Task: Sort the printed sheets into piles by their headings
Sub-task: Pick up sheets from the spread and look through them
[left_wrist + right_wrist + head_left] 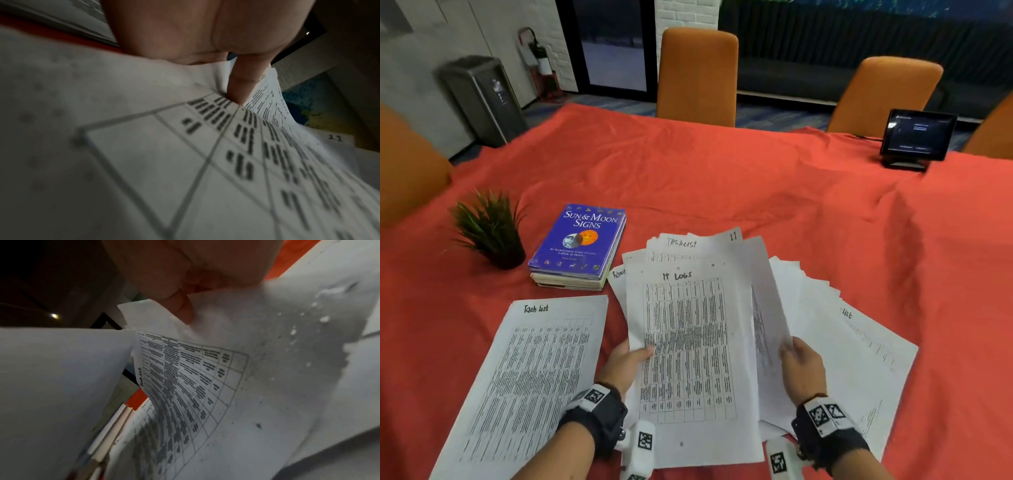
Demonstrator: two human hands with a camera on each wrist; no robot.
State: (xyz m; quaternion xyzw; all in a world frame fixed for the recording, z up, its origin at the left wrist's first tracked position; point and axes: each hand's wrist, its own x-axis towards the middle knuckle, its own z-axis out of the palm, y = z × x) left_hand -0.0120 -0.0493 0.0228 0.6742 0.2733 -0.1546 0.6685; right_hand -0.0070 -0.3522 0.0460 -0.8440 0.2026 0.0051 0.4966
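A sheet headed "It Logs" [690, 346] is lifted over the fanned stack of printed sheets [835, 329]. My left hand [625, 361] pinches its left edge, thumb on top; the left wrist view shows the thumb [240, 84] pressing the printed table [205, 154]. My right hand [799, 368] grips the right edge of the sheet behind it [768, 308], fingers curled on the paper [257, 353] in the right wrist view. A single "Task list" sheet [530, 373] lies flat at the left. Another "Task list" heading [681, 244] shows at the stack's top.
A blue book "Sun & Moon Signs" [580, 240] lies on other books beside a small potted plant [489, 229]. A tablet on a stand [916, 137] sits at the far right. Orange chairs [697, 73] line the far edge of the red tablecloth [722, 178].
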